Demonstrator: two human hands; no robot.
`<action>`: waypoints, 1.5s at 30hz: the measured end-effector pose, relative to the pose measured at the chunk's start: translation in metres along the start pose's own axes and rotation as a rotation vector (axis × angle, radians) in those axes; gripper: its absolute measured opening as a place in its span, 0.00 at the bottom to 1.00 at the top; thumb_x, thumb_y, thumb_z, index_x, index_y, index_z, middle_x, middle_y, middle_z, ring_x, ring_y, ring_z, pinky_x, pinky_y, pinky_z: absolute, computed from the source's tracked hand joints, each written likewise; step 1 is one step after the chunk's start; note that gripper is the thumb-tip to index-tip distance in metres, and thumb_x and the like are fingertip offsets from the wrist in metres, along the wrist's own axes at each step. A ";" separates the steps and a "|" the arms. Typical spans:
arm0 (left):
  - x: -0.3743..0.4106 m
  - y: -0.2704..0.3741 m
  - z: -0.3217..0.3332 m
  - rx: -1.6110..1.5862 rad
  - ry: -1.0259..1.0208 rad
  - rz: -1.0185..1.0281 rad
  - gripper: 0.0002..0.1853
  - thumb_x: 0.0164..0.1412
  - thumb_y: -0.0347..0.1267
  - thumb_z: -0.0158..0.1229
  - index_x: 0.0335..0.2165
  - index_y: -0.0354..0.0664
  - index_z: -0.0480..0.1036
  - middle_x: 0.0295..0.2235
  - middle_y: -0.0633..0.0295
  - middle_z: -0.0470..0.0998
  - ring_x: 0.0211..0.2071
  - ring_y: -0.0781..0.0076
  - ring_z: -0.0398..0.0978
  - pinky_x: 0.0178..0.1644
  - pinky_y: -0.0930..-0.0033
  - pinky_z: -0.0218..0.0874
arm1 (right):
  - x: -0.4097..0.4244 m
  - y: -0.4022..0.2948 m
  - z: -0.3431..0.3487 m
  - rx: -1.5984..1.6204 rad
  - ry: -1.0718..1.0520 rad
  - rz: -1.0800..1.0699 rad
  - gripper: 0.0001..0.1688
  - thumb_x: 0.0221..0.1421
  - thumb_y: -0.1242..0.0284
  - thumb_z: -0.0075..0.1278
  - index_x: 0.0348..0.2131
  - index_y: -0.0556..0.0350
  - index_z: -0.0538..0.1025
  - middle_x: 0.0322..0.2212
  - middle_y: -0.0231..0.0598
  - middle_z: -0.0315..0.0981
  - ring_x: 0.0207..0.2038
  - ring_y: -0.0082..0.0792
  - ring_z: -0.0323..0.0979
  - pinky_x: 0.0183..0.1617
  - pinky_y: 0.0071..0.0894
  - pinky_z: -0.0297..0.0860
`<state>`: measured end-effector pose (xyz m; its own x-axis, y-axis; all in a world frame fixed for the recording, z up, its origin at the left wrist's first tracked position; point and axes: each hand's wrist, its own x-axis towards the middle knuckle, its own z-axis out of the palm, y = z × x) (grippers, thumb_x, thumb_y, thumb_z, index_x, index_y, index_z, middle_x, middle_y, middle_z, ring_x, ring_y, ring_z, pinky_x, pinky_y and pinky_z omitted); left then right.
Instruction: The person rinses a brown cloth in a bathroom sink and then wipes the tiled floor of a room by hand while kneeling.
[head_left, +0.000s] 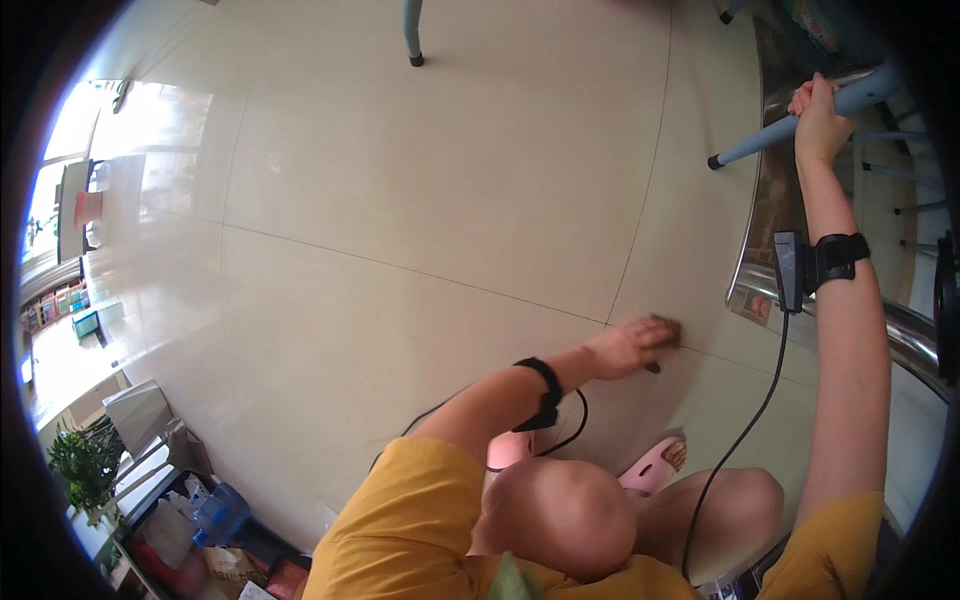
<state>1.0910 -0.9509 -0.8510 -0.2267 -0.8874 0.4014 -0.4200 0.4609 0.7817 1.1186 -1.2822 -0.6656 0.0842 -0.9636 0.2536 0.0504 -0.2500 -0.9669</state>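
Observation:
Low over the tiled floor (420, 187), my left hand (630, 346) is closed around a small dark-brown wad (666, 330). Motion blurs the hand, and what the wad is made of is unclear. At the upper right, my right hand (819, 124) grips a blue-grey tubular metal leg (754, 142) with a black foot cap. The leg slants across the view, and the rest of its furniture is mostly out of view. Each forearm wears a black strap; a small grey device (787, 270) with a black cable (757, 420) sits on the right one.
Shiny metal furniture (772, 180) stands along the right, close to my right arm. Another blue-grey leg (413, 34) rests on the floor at the top. My knees (562, 517) and a pink clog (652, 466) are below. A green plant (82, 454) and a blue plastic bottle (221, 514) are at lower left.

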 end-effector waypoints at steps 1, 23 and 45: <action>0.003 0.003 -0.004 -0.024 -0.103 0.009 0.18 0.44 0.27 0.52 0.39 0.41 0.66 0.44 0.56 0.63 0.46 0.58 0.60 0.48 0.63 0.53 | 0.001 0.002 -0.001 -0.026 0.016 -0.008 0.11 0.44 0.73 0.44 0.16 0.62 0.66 0.09 0.31 0.59 0.12 0.21 0.57 0.18 0.22 0.57; -0.048 0.028 -0.002 -0.316 -0.092 -0.317 0.18 0.53 0.29 0.36 0.43 0.38 0.62 0.45 0.55 0.63 0.48 0.61 0.59 0.50 0.65 0.51 | -0.083 -0.004 -0.033 -0.831 -0.082 0.077 0.47 0.37 0.50 0.52 0.48 0.65 0.58 0.48 0.51 0.54 0.52 0.41 0.52 0.54 0.34 0.48; -0.032 0.044 0.016 -0.634 -0.559 -0.077 0.18 0.41 0.18 0.44 0.36 0.39 0.66 0.40 0.56 0.66 0.43 0.61 0.62 0.47 0.65 0.53 | -0.218 0.030 -0.108 -0.473 -0.351 0.800 0.21 0.49 0.63 0.45 0.40 0.56 0.67 0.35 0.32 0.66 0.37 0.21 0.64 0.38 0.20 0.62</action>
<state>1.0660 -0.9020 -0.8373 -0.6887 -0.7044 0.1719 0.0826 0.1594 0.9838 0.9940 -1.0898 -0.7529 0.2141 -0.8013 -0.5586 -0.5456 0.3763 -0.7489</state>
